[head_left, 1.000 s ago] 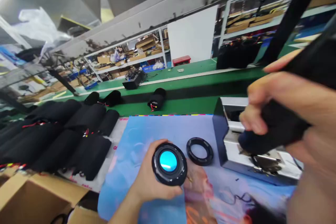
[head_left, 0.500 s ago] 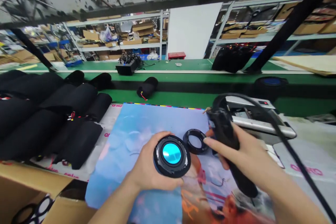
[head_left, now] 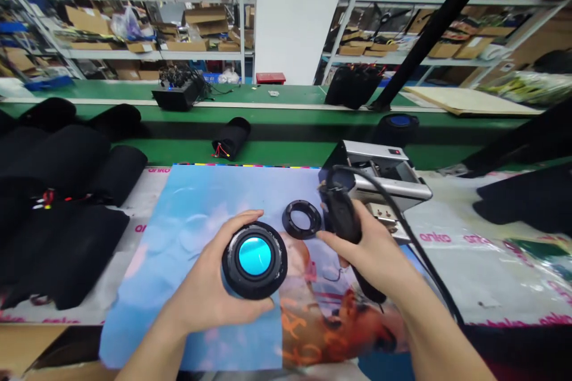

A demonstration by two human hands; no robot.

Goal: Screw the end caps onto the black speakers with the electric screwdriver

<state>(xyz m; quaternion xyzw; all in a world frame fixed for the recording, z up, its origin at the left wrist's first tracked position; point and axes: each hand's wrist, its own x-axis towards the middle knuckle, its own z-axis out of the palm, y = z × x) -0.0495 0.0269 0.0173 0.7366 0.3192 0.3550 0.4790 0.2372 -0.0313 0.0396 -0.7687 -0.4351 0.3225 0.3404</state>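
Observation:
My left hand [head_left: 205, 280] is wrapped round a round black speaker [head_left: 277, 256] with a shiny blue centre, which faces up toward me. A black corded electric screwdriver [head_left: 343, 214] lies in my right hand [head_left: 375, 250], its thin end pointing down and back toward my wrist. Beside my right fingertips, a black ring [head_left: 289, 223] with small holes rests on the printed sheet [head_left: 201, 190]. I cannot tell whether the fingertips touch it. Just behind my right hand stands a silver and black screw feeder [head_left: 415, 187].
Many black fabric-covered cylinders [head_left: 58, 238] crowd the left side. Another cylinder [head_left: 235, 137] with red wires lies on the green bench [head_left: 277, 152]. The screwdriver's cable [head_left: 417, 238] loops past my right forearm. A cardboard box [head_left: 27, 345] is at the lower left.
The camera view has shifted, so the bench and the things on it appear further left. Both hands keep their holds, and the ring remains on the sheet.

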